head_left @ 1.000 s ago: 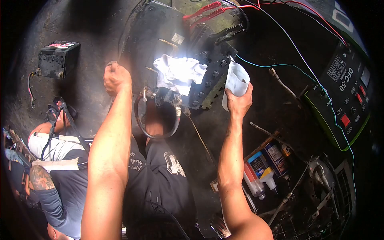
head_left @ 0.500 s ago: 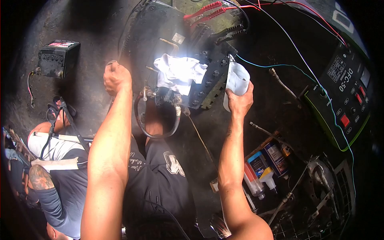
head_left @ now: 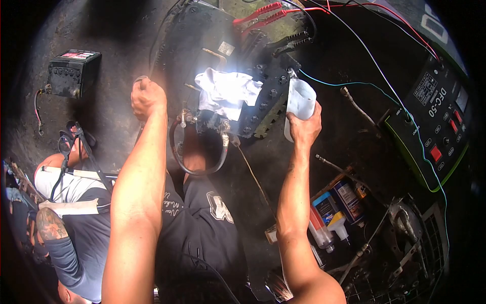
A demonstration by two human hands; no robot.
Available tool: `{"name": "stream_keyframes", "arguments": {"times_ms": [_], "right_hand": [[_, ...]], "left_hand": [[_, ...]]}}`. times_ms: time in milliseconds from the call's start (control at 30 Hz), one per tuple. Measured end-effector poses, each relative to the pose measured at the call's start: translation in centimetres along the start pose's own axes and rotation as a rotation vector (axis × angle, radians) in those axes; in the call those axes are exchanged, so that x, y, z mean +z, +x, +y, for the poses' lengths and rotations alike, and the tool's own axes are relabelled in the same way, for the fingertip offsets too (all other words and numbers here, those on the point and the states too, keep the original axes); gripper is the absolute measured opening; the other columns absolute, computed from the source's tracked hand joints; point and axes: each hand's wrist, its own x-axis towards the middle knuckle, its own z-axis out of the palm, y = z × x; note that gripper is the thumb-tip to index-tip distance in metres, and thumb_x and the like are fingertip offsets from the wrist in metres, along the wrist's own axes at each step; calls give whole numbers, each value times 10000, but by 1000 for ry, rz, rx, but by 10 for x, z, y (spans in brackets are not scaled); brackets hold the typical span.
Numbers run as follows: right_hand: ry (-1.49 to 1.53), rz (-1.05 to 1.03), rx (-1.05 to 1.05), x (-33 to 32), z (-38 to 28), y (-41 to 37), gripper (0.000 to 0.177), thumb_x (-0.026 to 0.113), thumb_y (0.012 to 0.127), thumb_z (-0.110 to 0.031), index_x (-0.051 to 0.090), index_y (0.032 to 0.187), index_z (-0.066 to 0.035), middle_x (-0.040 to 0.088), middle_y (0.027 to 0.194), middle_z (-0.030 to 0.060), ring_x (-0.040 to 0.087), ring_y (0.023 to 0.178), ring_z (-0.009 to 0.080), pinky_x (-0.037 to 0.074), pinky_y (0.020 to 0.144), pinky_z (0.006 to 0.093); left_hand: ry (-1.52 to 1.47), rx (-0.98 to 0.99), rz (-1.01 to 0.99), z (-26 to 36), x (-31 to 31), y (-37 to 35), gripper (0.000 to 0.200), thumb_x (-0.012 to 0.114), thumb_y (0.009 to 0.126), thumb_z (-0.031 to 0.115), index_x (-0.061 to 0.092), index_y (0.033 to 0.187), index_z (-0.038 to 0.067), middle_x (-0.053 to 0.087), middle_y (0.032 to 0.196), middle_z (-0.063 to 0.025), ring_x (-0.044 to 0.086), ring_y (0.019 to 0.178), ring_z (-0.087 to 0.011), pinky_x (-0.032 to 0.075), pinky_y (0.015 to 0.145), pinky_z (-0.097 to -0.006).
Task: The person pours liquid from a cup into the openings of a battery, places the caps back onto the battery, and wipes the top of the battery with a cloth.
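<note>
My right hand (head_left: 305, 125) is wrapped round a whitish, see-through plastic container (head_left: 300, 101), held tilted beside the black metal unit (head_left: 268, 109). The container's far end is near a small metal fitting on the unit's right edge. A bright white rag (head_left: 228, 91) lies crumpled on top of the unit. Left of the unit, my left hand (head_left: 148, 99) is closed in a fist; a small greyish tip shows at its top, but what it holds is mostly hidden. A dark hose (head_left: 200, 172) loops from two metal fittings at the unit's near side.
Red clamps (head_left: 260, 14) and black clamps (head_left: 291, 43) sit at the unit's back. A battery (head_left: 76, 73) stands left; a DFC-50 box (head_left: 430, 119) with wires stands right. Bottles and cans (head_left: 331, 210) lie lower right. Another person (head_left: 76, 238) is at lower left.
Almost nothing differs. The container in my right hand has shifted very slightly; my left hand stays in place.
</note>
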Motion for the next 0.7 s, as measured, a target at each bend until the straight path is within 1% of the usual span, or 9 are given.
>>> {"name": "stream_keyframes", "arguments": {"times_ms": [67, 700], "right_hand": [[-15, 4, -28, 0, 2, 1, 726, 775, 546, -131, 519, 1224, -89, 597, 1121, 191, 593, 1032, 359, 476, 908, 411], [-48, -10, -43, -3, -6, 8, 697, 741, 548, -131, 529, 1212, -110, 602, 1070, 185, 594, 1000, 364, 478, 892, 425]], "left_hand": [[1, -2, 4, 0, 0, 0, 375, 426, 852, 376, 668, 1077, 199, 652, 1113, -110, 602, 1040, -340, 457, 892, -443], [9, 3, -6, -3, 3, 3, 384, 410, 850, 374, 664, 1073, 191, 647, 1117, -115, 598, 1043, -347, 452, 895, -452]]}}
